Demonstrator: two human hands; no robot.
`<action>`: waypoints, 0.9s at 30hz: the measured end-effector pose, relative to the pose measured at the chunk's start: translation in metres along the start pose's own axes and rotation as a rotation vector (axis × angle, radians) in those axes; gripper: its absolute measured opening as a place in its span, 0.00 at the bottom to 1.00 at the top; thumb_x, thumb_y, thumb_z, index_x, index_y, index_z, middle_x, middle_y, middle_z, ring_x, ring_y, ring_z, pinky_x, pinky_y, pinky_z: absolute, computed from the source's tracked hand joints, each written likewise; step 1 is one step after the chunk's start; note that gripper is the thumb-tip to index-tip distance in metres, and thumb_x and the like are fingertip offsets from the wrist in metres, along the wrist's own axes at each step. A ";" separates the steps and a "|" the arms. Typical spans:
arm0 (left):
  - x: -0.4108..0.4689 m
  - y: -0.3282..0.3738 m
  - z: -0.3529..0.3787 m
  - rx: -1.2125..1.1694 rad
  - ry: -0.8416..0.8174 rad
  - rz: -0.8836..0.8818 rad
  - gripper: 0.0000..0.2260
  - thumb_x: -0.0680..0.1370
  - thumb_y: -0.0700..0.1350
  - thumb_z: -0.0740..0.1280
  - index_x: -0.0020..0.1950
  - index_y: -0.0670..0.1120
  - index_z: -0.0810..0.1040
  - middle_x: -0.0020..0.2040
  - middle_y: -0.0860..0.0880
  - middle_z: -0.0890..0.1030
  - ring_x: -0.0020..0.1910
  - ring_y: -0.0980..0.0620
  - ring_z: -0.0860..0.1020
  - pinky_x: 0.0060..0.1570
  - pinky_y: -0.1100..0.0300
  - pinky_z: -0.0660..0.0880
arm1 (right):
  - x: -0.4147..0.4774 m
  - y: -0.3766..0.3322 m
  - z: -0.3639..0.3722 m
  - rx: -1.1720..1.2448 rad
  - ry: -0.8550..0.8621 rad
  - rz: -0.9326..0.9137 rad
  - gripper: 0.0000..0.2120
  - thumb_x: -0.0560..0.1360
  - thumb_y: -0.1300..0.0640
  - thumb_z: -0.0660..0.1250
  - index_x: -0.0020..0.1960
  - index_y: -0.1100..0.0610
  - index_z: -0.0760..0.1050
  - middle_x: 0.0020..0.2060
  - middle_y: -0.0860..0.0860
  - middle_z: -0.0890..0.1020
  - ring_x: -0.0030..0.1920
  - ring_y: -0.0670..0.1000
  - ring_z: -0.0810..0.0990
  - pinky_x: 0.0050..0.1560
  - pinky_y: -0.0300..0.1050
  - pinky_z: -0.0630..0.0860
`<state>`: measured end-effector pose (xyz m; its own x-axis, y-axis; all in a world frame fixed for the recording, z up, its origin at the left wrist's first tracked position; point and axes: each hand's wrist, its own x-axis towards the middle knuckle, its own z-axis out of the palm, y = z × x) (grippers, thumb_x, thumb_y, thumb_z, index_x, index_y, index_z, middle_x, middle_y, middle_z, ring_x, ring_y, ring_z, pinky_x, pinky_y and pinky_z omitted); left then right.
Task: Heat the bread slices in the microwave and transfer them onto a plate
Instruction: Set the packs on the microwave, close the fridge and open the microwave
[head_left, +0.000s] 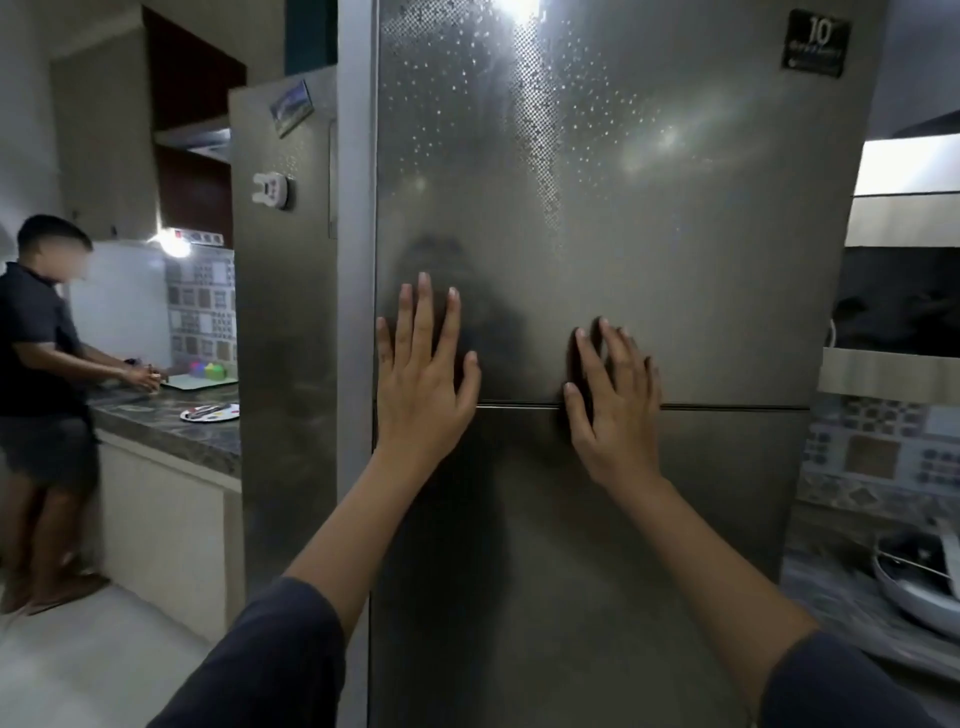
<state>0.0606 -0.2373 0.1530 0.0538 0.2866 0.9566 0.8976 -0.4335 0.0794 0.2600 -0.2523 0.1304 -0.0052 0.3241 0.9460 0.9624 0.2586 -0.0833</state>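
Both hands flat on steel fridge door (623, 234), fingers straight: left hand (421, 374), right hand (613, 400).

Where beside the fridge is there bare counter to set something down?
Left counter: bare stone between the white plate and its front edge. Right counter: crowded by pans; a blurred strip by the fridge may be free.

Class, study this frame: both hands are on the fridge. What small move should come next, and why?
Probably lift the left hand and right hand off the fridge: both lie flat at the seam between its closed doors, holding nothing, and none of the task's things show.
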 end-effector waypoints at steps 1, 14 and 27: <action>0.003 -0.002 0.008 -0.010 -0.010 -0.007 0.28 0.79 0.52 0.54 0.77 0.47 0.49 0.78 0.43 0.46 0.75 0.51 0.38 0.73 0.51 0.35 | 0.004 0.003 0.005 -0.011 0.018 0.013 0.25 0.77 0.49 0.53 0.74 0.51 0.59 0.74 0.51 0.59 0.75 0.50 0.50 0.72 0.58 0.48; 0.029 -0.016 0.120 -0.127 -0.165 0.072 0.31 0.78 0.60 0.50 0.76 0.50 0.42 0.77 0.49 0.39 0.76 0.50 0.39 0.71 0.40 0.36 | 0.034 0.035 0.060 -0.356 -0.025 0.081 0.32 0.76 0.40 0.52 0.76 0.48 0.48 0.77 0.48 0.48 0.76 0.51 0.43 0.71 0.60 0.34; 0.042 -0.030 0.180 -0.212 -0.377 0.118 0.32 0.75 0.64 0.42 0.73 0.55 0.33 0.74 0.54 0.30 0.73 0.53 0.32 0.70 0.40 0.38 | 0.037 0.045 0.086 -0.485 -0.122 0.177 0.34 0.75 0.41 0.54 0.76 0.48 0.45 0.77 0.49 0.46 0.76 0.52 0.41 0.71 0.59 0.35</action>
<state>0.1152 -0.0585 0.1407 0.3413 0.4987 0.7968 0.7682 -0.6364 0.0692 0.2796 -0.1506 0.1344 0.1649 0.4361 0.8847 0.9664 -0.2505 -0.0567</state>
